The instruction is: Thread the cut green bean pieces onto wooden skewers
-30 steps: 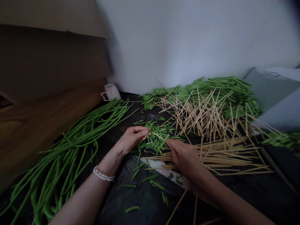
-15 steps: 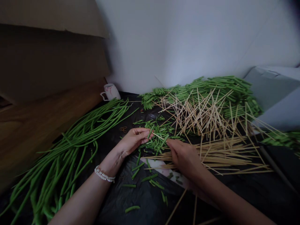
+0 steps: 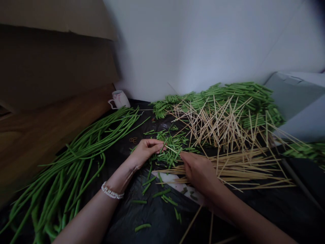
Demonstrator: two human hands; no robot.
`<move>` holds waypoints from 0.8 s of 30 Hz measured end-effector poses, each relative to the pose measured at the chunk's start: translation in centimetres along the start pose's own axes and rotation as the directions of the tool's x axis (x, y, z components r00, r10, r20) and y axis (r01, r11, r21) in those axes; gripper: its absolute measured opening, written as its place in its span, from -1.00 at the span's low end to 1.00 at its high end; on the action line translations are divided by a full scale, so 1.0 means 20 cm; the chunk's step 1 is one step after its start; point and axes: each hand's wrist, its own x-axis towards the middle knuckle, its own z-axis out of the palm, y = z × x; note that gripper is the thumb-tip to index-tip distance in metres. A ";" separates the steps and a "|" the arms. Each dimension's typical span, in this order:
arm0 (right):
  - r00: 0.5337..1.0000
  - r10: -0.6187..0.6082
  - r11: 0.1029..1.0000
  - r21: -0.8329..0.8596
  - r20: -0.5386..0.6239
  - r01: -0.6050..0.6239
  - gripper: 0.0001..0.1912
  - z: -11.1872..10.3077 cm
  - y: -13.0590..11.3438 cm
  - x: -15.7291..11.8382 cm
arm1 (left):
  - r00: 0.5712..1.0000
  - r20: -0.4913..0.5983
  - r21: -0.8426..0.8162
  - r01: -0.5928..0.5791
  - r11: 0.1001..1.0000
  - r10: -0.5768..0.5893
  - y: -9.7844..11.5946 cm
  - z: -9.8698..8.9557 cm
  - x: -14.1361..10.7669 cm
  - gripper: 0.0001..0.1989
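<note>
My right hand [image 3: 199, 167] is closed around a thin bamboo skewer [image 3: 172, 148], whose tip points left toward my other hand. Thumb and fingertips of my left hand [image 3: 149, 149] pinch a short green bean piece [image 3: 164, 145] at that tip; whether the skewer has gone through it I cannot tell. Beneath both hands lies a loose heap of cut bean pieces [image 3: 171, 157]. Bare skewers [image 3: 243, 169] lie in a bundle just right of my right hand. Part of a pale board or sheet [image 3: 175, 183] shows under my right wrist.
Long uncut beans [image 3: 83, 145] spread along the left. Skewered beans [image 3: 236, 95] are stacked at the back right, their sticks [image 3: 218, 125] jutting forward. A white mug [image 3: 121, 99] stands by the wall. Black plastic [image 3: 122, 217] covers the surface; a pale box [image 3: 294, 98] is at right.
The bean piece in my left fingers has turned and shows less, mostly hidden by the fingertips. Both hands have stayed nearly in place, with the skewer still between them.
</note>
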 end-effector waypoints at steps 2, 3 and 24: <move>1.000 -0.004 1.000 0.013 -0.003 0.004 -0.73 0.00 0.00 0.00 | 0.999 -0.030 -0.080 0.033 0.996 -0.035 0.00 0.01 0.00 -0.74; 1.000 -0.005 1.000 0.017 -0.006 0.006 -0.73 0.00 0.00 0.00 | 0.997 -0.037 -0.123 0.057 0.991 -0.062 0.00 0.01 0.00 -0.73; 0.999 -0.028 0.997 0.070 -0.025 0.029 -0.75 -0.04 -0.03 0.00 | 0.986 0.016 -0.195 0.169 0.966 -0.169 0.00 0.01 -0.02 -0.75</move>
